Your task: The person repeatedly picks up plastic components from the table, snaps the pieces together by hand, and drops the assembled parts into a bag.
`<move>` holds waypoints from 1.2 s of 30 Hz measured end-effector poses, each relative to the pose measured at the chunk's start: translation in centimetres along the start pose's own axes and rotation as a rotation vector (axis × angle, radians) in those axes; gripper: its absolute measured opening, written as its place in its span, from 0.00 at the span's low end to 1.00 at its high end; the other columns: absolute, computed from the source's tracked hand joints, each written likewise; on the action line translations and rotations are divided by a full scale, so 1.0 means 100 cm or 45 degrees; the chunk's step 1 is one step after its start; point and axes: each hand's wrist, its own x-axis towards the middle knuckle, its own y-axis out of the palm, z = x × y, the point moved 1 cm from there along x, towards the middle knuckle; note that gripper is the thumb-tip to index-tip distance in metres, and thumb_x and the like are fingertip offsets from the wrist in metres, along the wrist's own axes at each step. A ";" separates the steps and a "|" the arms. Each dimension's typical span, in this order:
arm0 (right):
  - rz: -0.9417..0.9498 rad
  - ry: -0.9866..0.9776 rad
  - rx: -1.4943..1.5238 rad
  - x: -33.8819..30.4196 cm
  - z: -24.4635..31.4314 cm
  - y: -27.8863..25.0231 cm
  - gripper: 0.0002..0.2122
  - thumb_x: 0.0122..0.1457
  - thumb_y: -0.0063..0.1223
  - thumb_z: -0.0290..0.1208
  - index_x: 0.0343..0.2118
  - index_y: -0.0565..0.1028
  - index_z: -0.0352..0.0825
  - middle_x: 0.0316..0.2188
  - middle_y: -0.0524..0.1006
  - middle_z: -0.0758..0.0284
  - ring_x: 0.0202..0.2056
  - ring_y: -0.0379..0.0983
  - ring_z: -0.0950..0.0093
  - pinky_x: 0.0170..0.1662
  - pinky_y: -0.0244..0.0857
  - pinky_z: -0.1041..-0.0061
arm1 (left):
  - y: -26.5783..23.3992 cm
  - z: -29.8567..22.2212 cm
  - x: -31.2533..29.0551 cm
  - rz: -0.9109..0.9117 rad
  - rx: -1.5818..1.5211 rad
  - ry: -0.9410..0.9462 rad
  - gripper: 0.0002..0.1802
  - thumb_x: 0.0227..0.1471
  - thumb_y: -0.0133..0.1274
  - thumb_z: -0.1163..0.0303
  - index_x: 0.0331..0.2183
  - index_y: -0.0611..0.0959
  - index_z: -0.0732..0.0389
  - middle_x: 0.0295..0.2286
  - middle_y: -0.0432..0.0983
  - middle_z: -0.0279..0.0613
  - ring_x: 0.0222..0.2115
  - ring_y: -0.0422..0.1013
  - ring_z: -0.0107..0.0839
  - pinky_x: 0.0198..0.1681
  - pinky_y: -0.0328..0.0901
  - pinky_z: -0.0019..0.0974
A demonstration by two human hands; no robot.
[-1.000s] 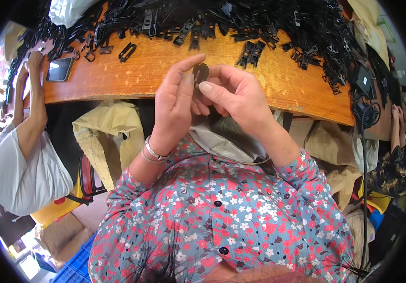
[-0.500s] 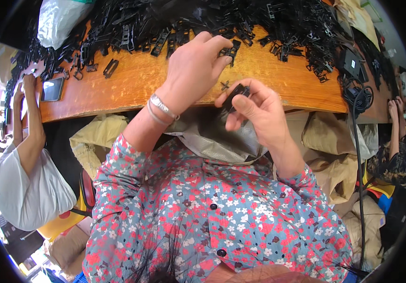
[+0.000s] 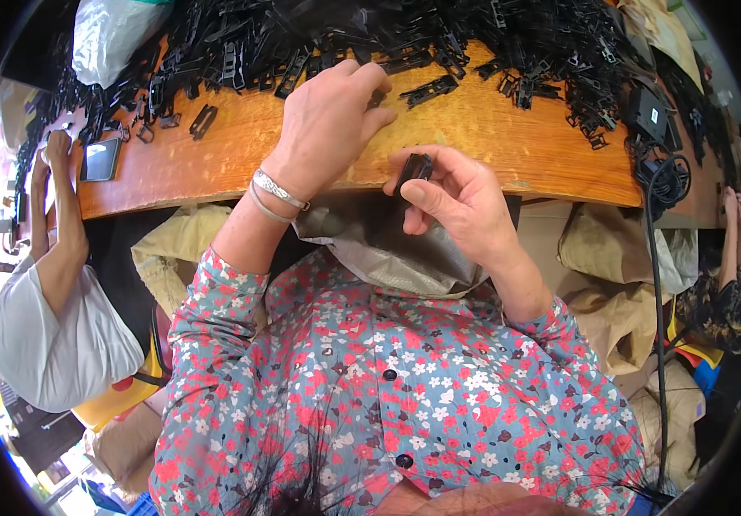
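The black part (image 3: 414, 175) is in my right hand (image 3: 465, 205), pinched between thumb and fingers. My thumb presses along its lower end, and my forefinger curls over its upper side. I hold it at the near edge of the table (image 3: 258, 150), tilted, part of it hidden by my fingers.

My left hand (image 3: 327, 129) is stretched out over the table, back of the hand up, fingers bent and turned away from me. I cannot tell whether those fingers grip anything, since their tips are mostly hidden. Just beside them, to the right, lies a slim black piece (image 3: 429, 90), and past my knuckles the big black pile (image 3: 344, 34) spreads along the far side. A bracelet (image 3: 277, 189) sits on my left wrist.

Off to the left, a loose clip (image 3: 203, 122) lies on bare wood in front of the pile. Farther left is a phone (image 3: 100, 161), and a white bag (image 3: 116, 39) rests by the pile behind it. On the right are a black box (image 3: 648, 112) and a coiled cable (image 3: 667, 187). A grey sack (image 3: 387, 262) gapes below my hands, in front of my shirt (image 3: 422, 378). Co-workers sit on both sides; a white sleeve (image 3: 61, 331) shows on the left.
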 end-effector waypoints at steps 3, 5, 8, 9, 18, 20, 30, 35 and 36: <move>-0.013 0.023 -0.047 0.006 0.001 0.004 0.17 0.66 0.62 0.28 0.53 0.73 0.25 0.29 0.79 0.69 0.26 0.77 0.81 0.31 0.73 0.81 | -0.003 0.003 -0.005 -0.098 -0.154 -0.084 0.11 0.52 0.62 0.65 0.38 0.83 0.58 0.35 0.81 0.47 0.37 0.78 0.48 0.39 0.72 0.47; -0.042 -0.075 -0.135 0.009 0.004 0.004 0.17 0.64 0.64 0.27 0.53 0.74 0.26 0.29 0.79 0.70 0.26 0.77 0.82 0.30 0.73 0.81 | -0.006 0.005 -0.010 -0.069 -0.446 -0.307 0.13 0.56 0.62 0.73 0.44 0.82 0.62 0.35 0.83 0.43 0.36 0.78 0.29 0.39 0.71 0.33; -0.082 -0.026 -0.300 0.018 0.013 0.001 0.17 0.61 0.66 0.26 0.50 0.74 0.26 0.28 0.78 0.70 0.26 0.77 0.82 0.29 0.72 0.82 | -0.003 0.017 -0.024 -0.121 -1.260 -0.431 0.15 0.60 0.59 0.76 0.49 0.78 0.65 0.40 0.84 0.43 0.40 0.77 0.24 0.43 0.71 0.28; -0.157 -0.052 -0.297 0.022 0.012 0.001 0.17 0.58 0.69 0.26 0.46 0.75 0.26 0.28 0.79 0.70 0.25 0.75 0.84 0.28 0.72 0.82 | -0.011 0.015 -0.029 -0.040 -1.412 -0.434 0.19 0.62 0.58 0.78 0.53 0.74 0.67 0.43 0.83 0.44 0.41 0.77 0.23 0.46 0.72 0.27; -0.194 -0.381 -0.662 0.042 0.015 0.015 0.14 0.53 0.74 0.29 0.38 0.81 0.27 0.28 0.80 0.70 0.24 0.71 0.86 0.28 0.66 0.81 | -0.009 0.005 -0.062 -0.034 -1.775 -0.507 0.19 0.60 0.58 0.81 0.53 0.76 0.67 0.43 0.81 0.40 0.44 0.77 0.24 0.46 0.74 0.30; -0.183 -0.430 -0.704 0.041 0.016 0.017 0.13 0.53 0.74 0.29 0.37 0.82 0.27 0.28 0.80 0.69 0.25 0.71 0.85 0.29 0.66 0.80 | -0.007 0.005 -0.064 -0.058 -1.745 -0.485 0.19 0.60 0.58 0.81 0.53 0.77 0.67 0.43 0.80 0.39 0.44 0.77 0.24 0.47 0.75 0.30; -0.243 -0.714 -1.376 0.042 0.010 0.017 0.14 0.48 0.72 0.29 0.35 0.80 0.31 0.29 0.77 0.61 0.28 0.78 0.63 0.30 0.71 0.66 | 0.005 -0.022 -0.074 -0.172 -1.863 -0.492 0.23 0.59 0.60 0.81 0.55 0.75 0.68 0.44 0.78 0.40 0.46 0.76 0.25 0.51 0.72 0.30; -0.336 -0.730 -1.576 0.040 0.004 0.029 0.15 0.47 0.71 0.30 0.37 0.78 0.35 0.32 0.77 0.62 0.30 0.79 0.58 0.30 0.73 0.62 | 0.014 -0.019 -0.078 -0.311 -1.538 -0.455 0.21 0.58 0.61 0.79 0.53 0.78 0.67 0.40 0.80 0.39 0.44 0.78 0.25 0.48 0.74 0.31; -0.347 -0.706 -1.563 0.040 0.002 0.030 0.16 0.47 0.71 0.31 0.38 0.78 0.35 0.32 0.78 0.62 0.30 0.79 0.59 0.30 0.73 0.62 | 0.014 -0.019 -0.079 -0.299 -1.454 -0.449 0.22 0.59 0.59 0.82 0.55 0.76 0.69 0.43 0.79 0.40 0.46 0.76 0.25 0.49 0.74 0.30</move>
